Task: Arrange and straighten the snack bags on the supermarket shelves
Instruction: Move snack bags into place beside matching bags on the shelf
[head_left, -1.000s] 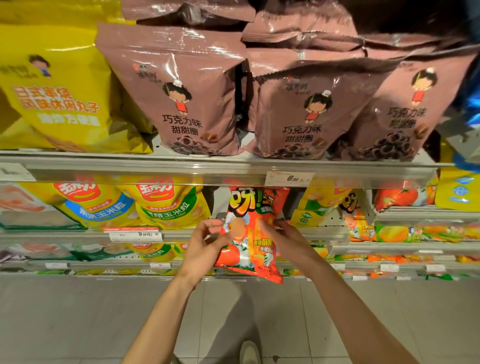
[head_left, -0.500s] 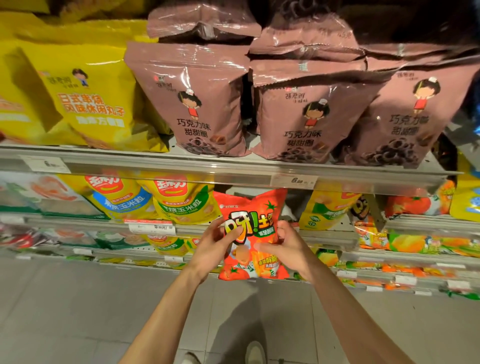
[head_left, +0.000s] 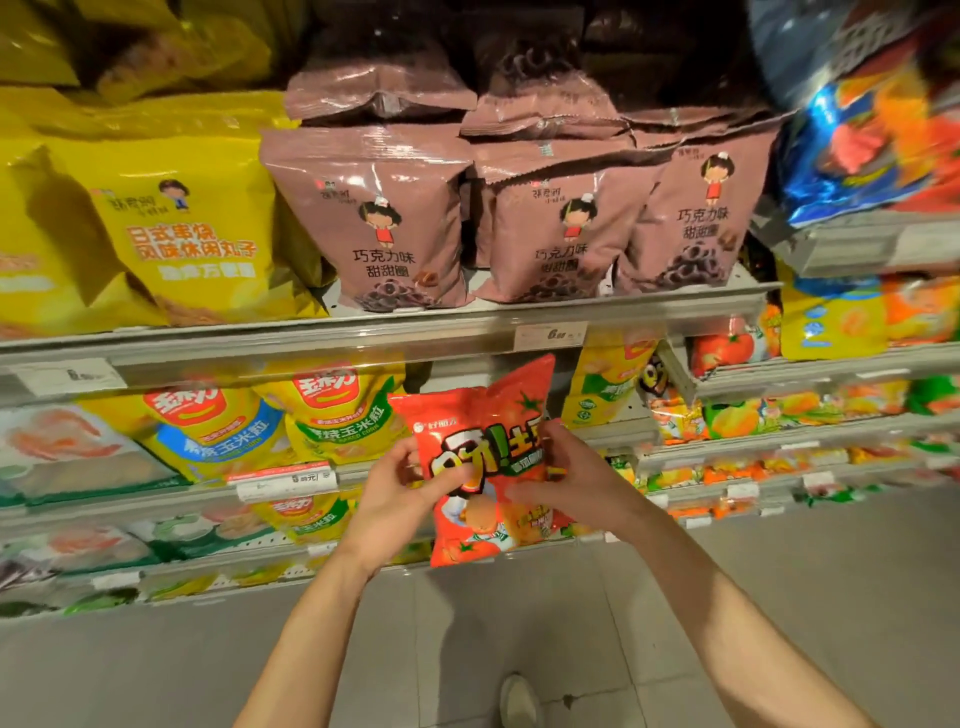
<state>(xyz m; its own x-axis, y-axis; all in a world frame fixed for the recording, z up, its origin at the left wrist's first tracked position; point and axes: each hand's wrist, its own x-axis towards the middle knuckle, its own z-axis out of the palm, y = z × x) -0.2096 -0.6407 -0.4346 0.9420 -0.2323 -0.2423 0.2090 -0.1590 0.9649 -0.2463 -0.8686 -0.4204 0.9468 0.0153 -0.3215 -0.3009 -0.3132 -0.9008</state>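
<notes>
The red snack bag (head_left: 485, 467) is held in the air in front of the shelving, level with the second shelf (head_left: 467, 470) and just below the front edge of the upper shelf (head_left: 395, 338). Its long axis runs nearly upright, leaning a little so the top seal tips toward the right and the bottom seal points down at the floor (head_left: 571, 623); the printed face looks back at the camera. The left hand (head_left: 400, 501) grips the bag's left edge, thumb curled over the front. The right hand (head_left: 574, 478) grips the right edge, fingers bent round the front of the pack. Directly behind the bag, a gap shows on the second shelf between the yellow corn bags (head_left: 343, 410) on the left and a yellow-green bag (head_left: 602, 384) on the right. On the upper shelf three brown chocolate-ring bags (head_left: 561, 228) stand side by side along the front edge, with large yellow bags (head_left: 187, 223) toward the left end. A shoe (head_left: 519, 699) shows on the floor.
</notes>
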